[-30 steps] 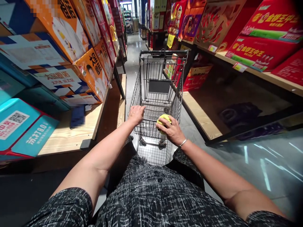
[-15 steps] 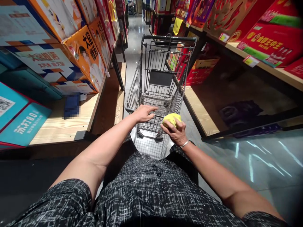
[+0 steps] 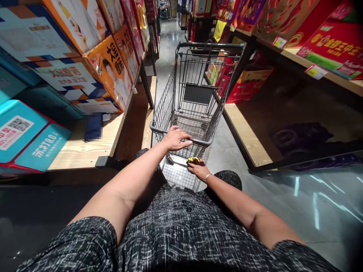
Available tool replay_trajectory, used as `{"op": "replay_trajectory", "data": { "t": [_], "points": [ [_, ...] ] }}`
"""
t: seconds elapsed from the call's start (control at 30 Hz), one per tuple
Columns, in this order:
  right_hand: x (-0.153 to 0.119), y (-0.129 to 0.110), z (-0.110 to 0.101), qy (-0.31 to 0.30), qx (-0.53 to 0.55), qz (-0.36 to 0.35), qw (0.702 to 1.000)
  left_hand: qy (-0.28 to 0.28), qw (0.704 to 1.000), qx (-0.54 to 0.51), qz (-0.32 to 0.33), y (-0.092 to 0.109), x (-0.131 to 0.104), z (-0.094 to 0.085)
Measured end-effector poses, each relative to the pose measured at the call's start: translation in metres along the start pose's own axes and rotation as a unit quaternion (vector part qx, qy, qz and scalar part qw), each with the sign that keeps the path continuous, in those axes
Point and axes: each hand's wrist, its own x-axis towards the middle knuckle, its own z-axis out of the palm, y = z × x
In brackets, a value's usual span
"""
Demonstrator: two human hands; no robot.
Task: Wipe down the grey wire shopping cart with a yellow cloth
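Note:
A metal shopping cart (image 3: 198, 94) stands in front of me, its grey near rim (image 3: 205, 142) towards my body. On that rim rests my left hand (image 3: 178, 139), palm down, fingers stretched out and not wrapped round the bar. Lower and to the right, my right hand (image 3: 199, 170), with a bracelet at the wrist, grips a yellow cloth (image 3: 193, 159). The cloth is bunched up and mostly covered by the fingers, close to the lower front of the cart. Whether it touches the wires I cannot tell.
Orange-and-white cartons (image 3: 109, 71) and a turquoise box (image 3: 42, 145) fill the left wooden shelf (image 3: 76, 153). Red gift boxes (image 3: 334, 45) line the right shelf (image 3: 244, 139), whose dark frame corner juts near the cart. The aisle floor (image 3: 170, 28) runs on beyond the cart.
My right hand has moved down and left with the yellow cloth, from above the near rim to below it. My left hand has settled onto the rim. The view has shifted slightly.

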Motion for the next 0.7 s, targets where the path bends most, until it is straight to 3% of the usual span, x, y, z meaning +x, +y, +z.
{"op": "replay_trajectory", "data": {
  "t": [0.07,0.2,0.3,0.4,0.57,0.63,0.7],
  "points": [
    [0.004,0.012,-0.025,0.043,-0.009,-0.001,0.999,0.004,1.000,0.000,-0.014,-0.007,0.000,-0.002],
    [0.010,0.039,-0.082,0.203,-0.048,0.038,0.977,-0.003,0.998,-0.019,-0.065,-0.011,0.002,-0.008],
    [0.017,0.046,-0.095,0.265,-0.058,0.075,0.960,-0.004,0.995,-0.073,-0.072,0.000,0.007,-0.010],
    [0.025,0.037,-0.068,0.217,-0.026,0.074,0.973,-0.021,0.992,-0.115,-0.048,0.017,0.012,-0.005],
    [0.031,0.011,-0.004,0.018,0.047,0.026,0.998,-0.042,0.995,-0.074,-0.045,0.024,0.013,0.004],
    [0.033,0.005,-0.003,-0.018,0.072,0.009,0.997,-0.039,0.996,-0.073,-0.044,0.019,0.012,0.004],
    [0.036,0.005,-0.022,-0.002,0.088,-0.015,0.996,-0.033,0.996,-0.074,-0.049,0.012,0.011,0.002]
  ]
}}
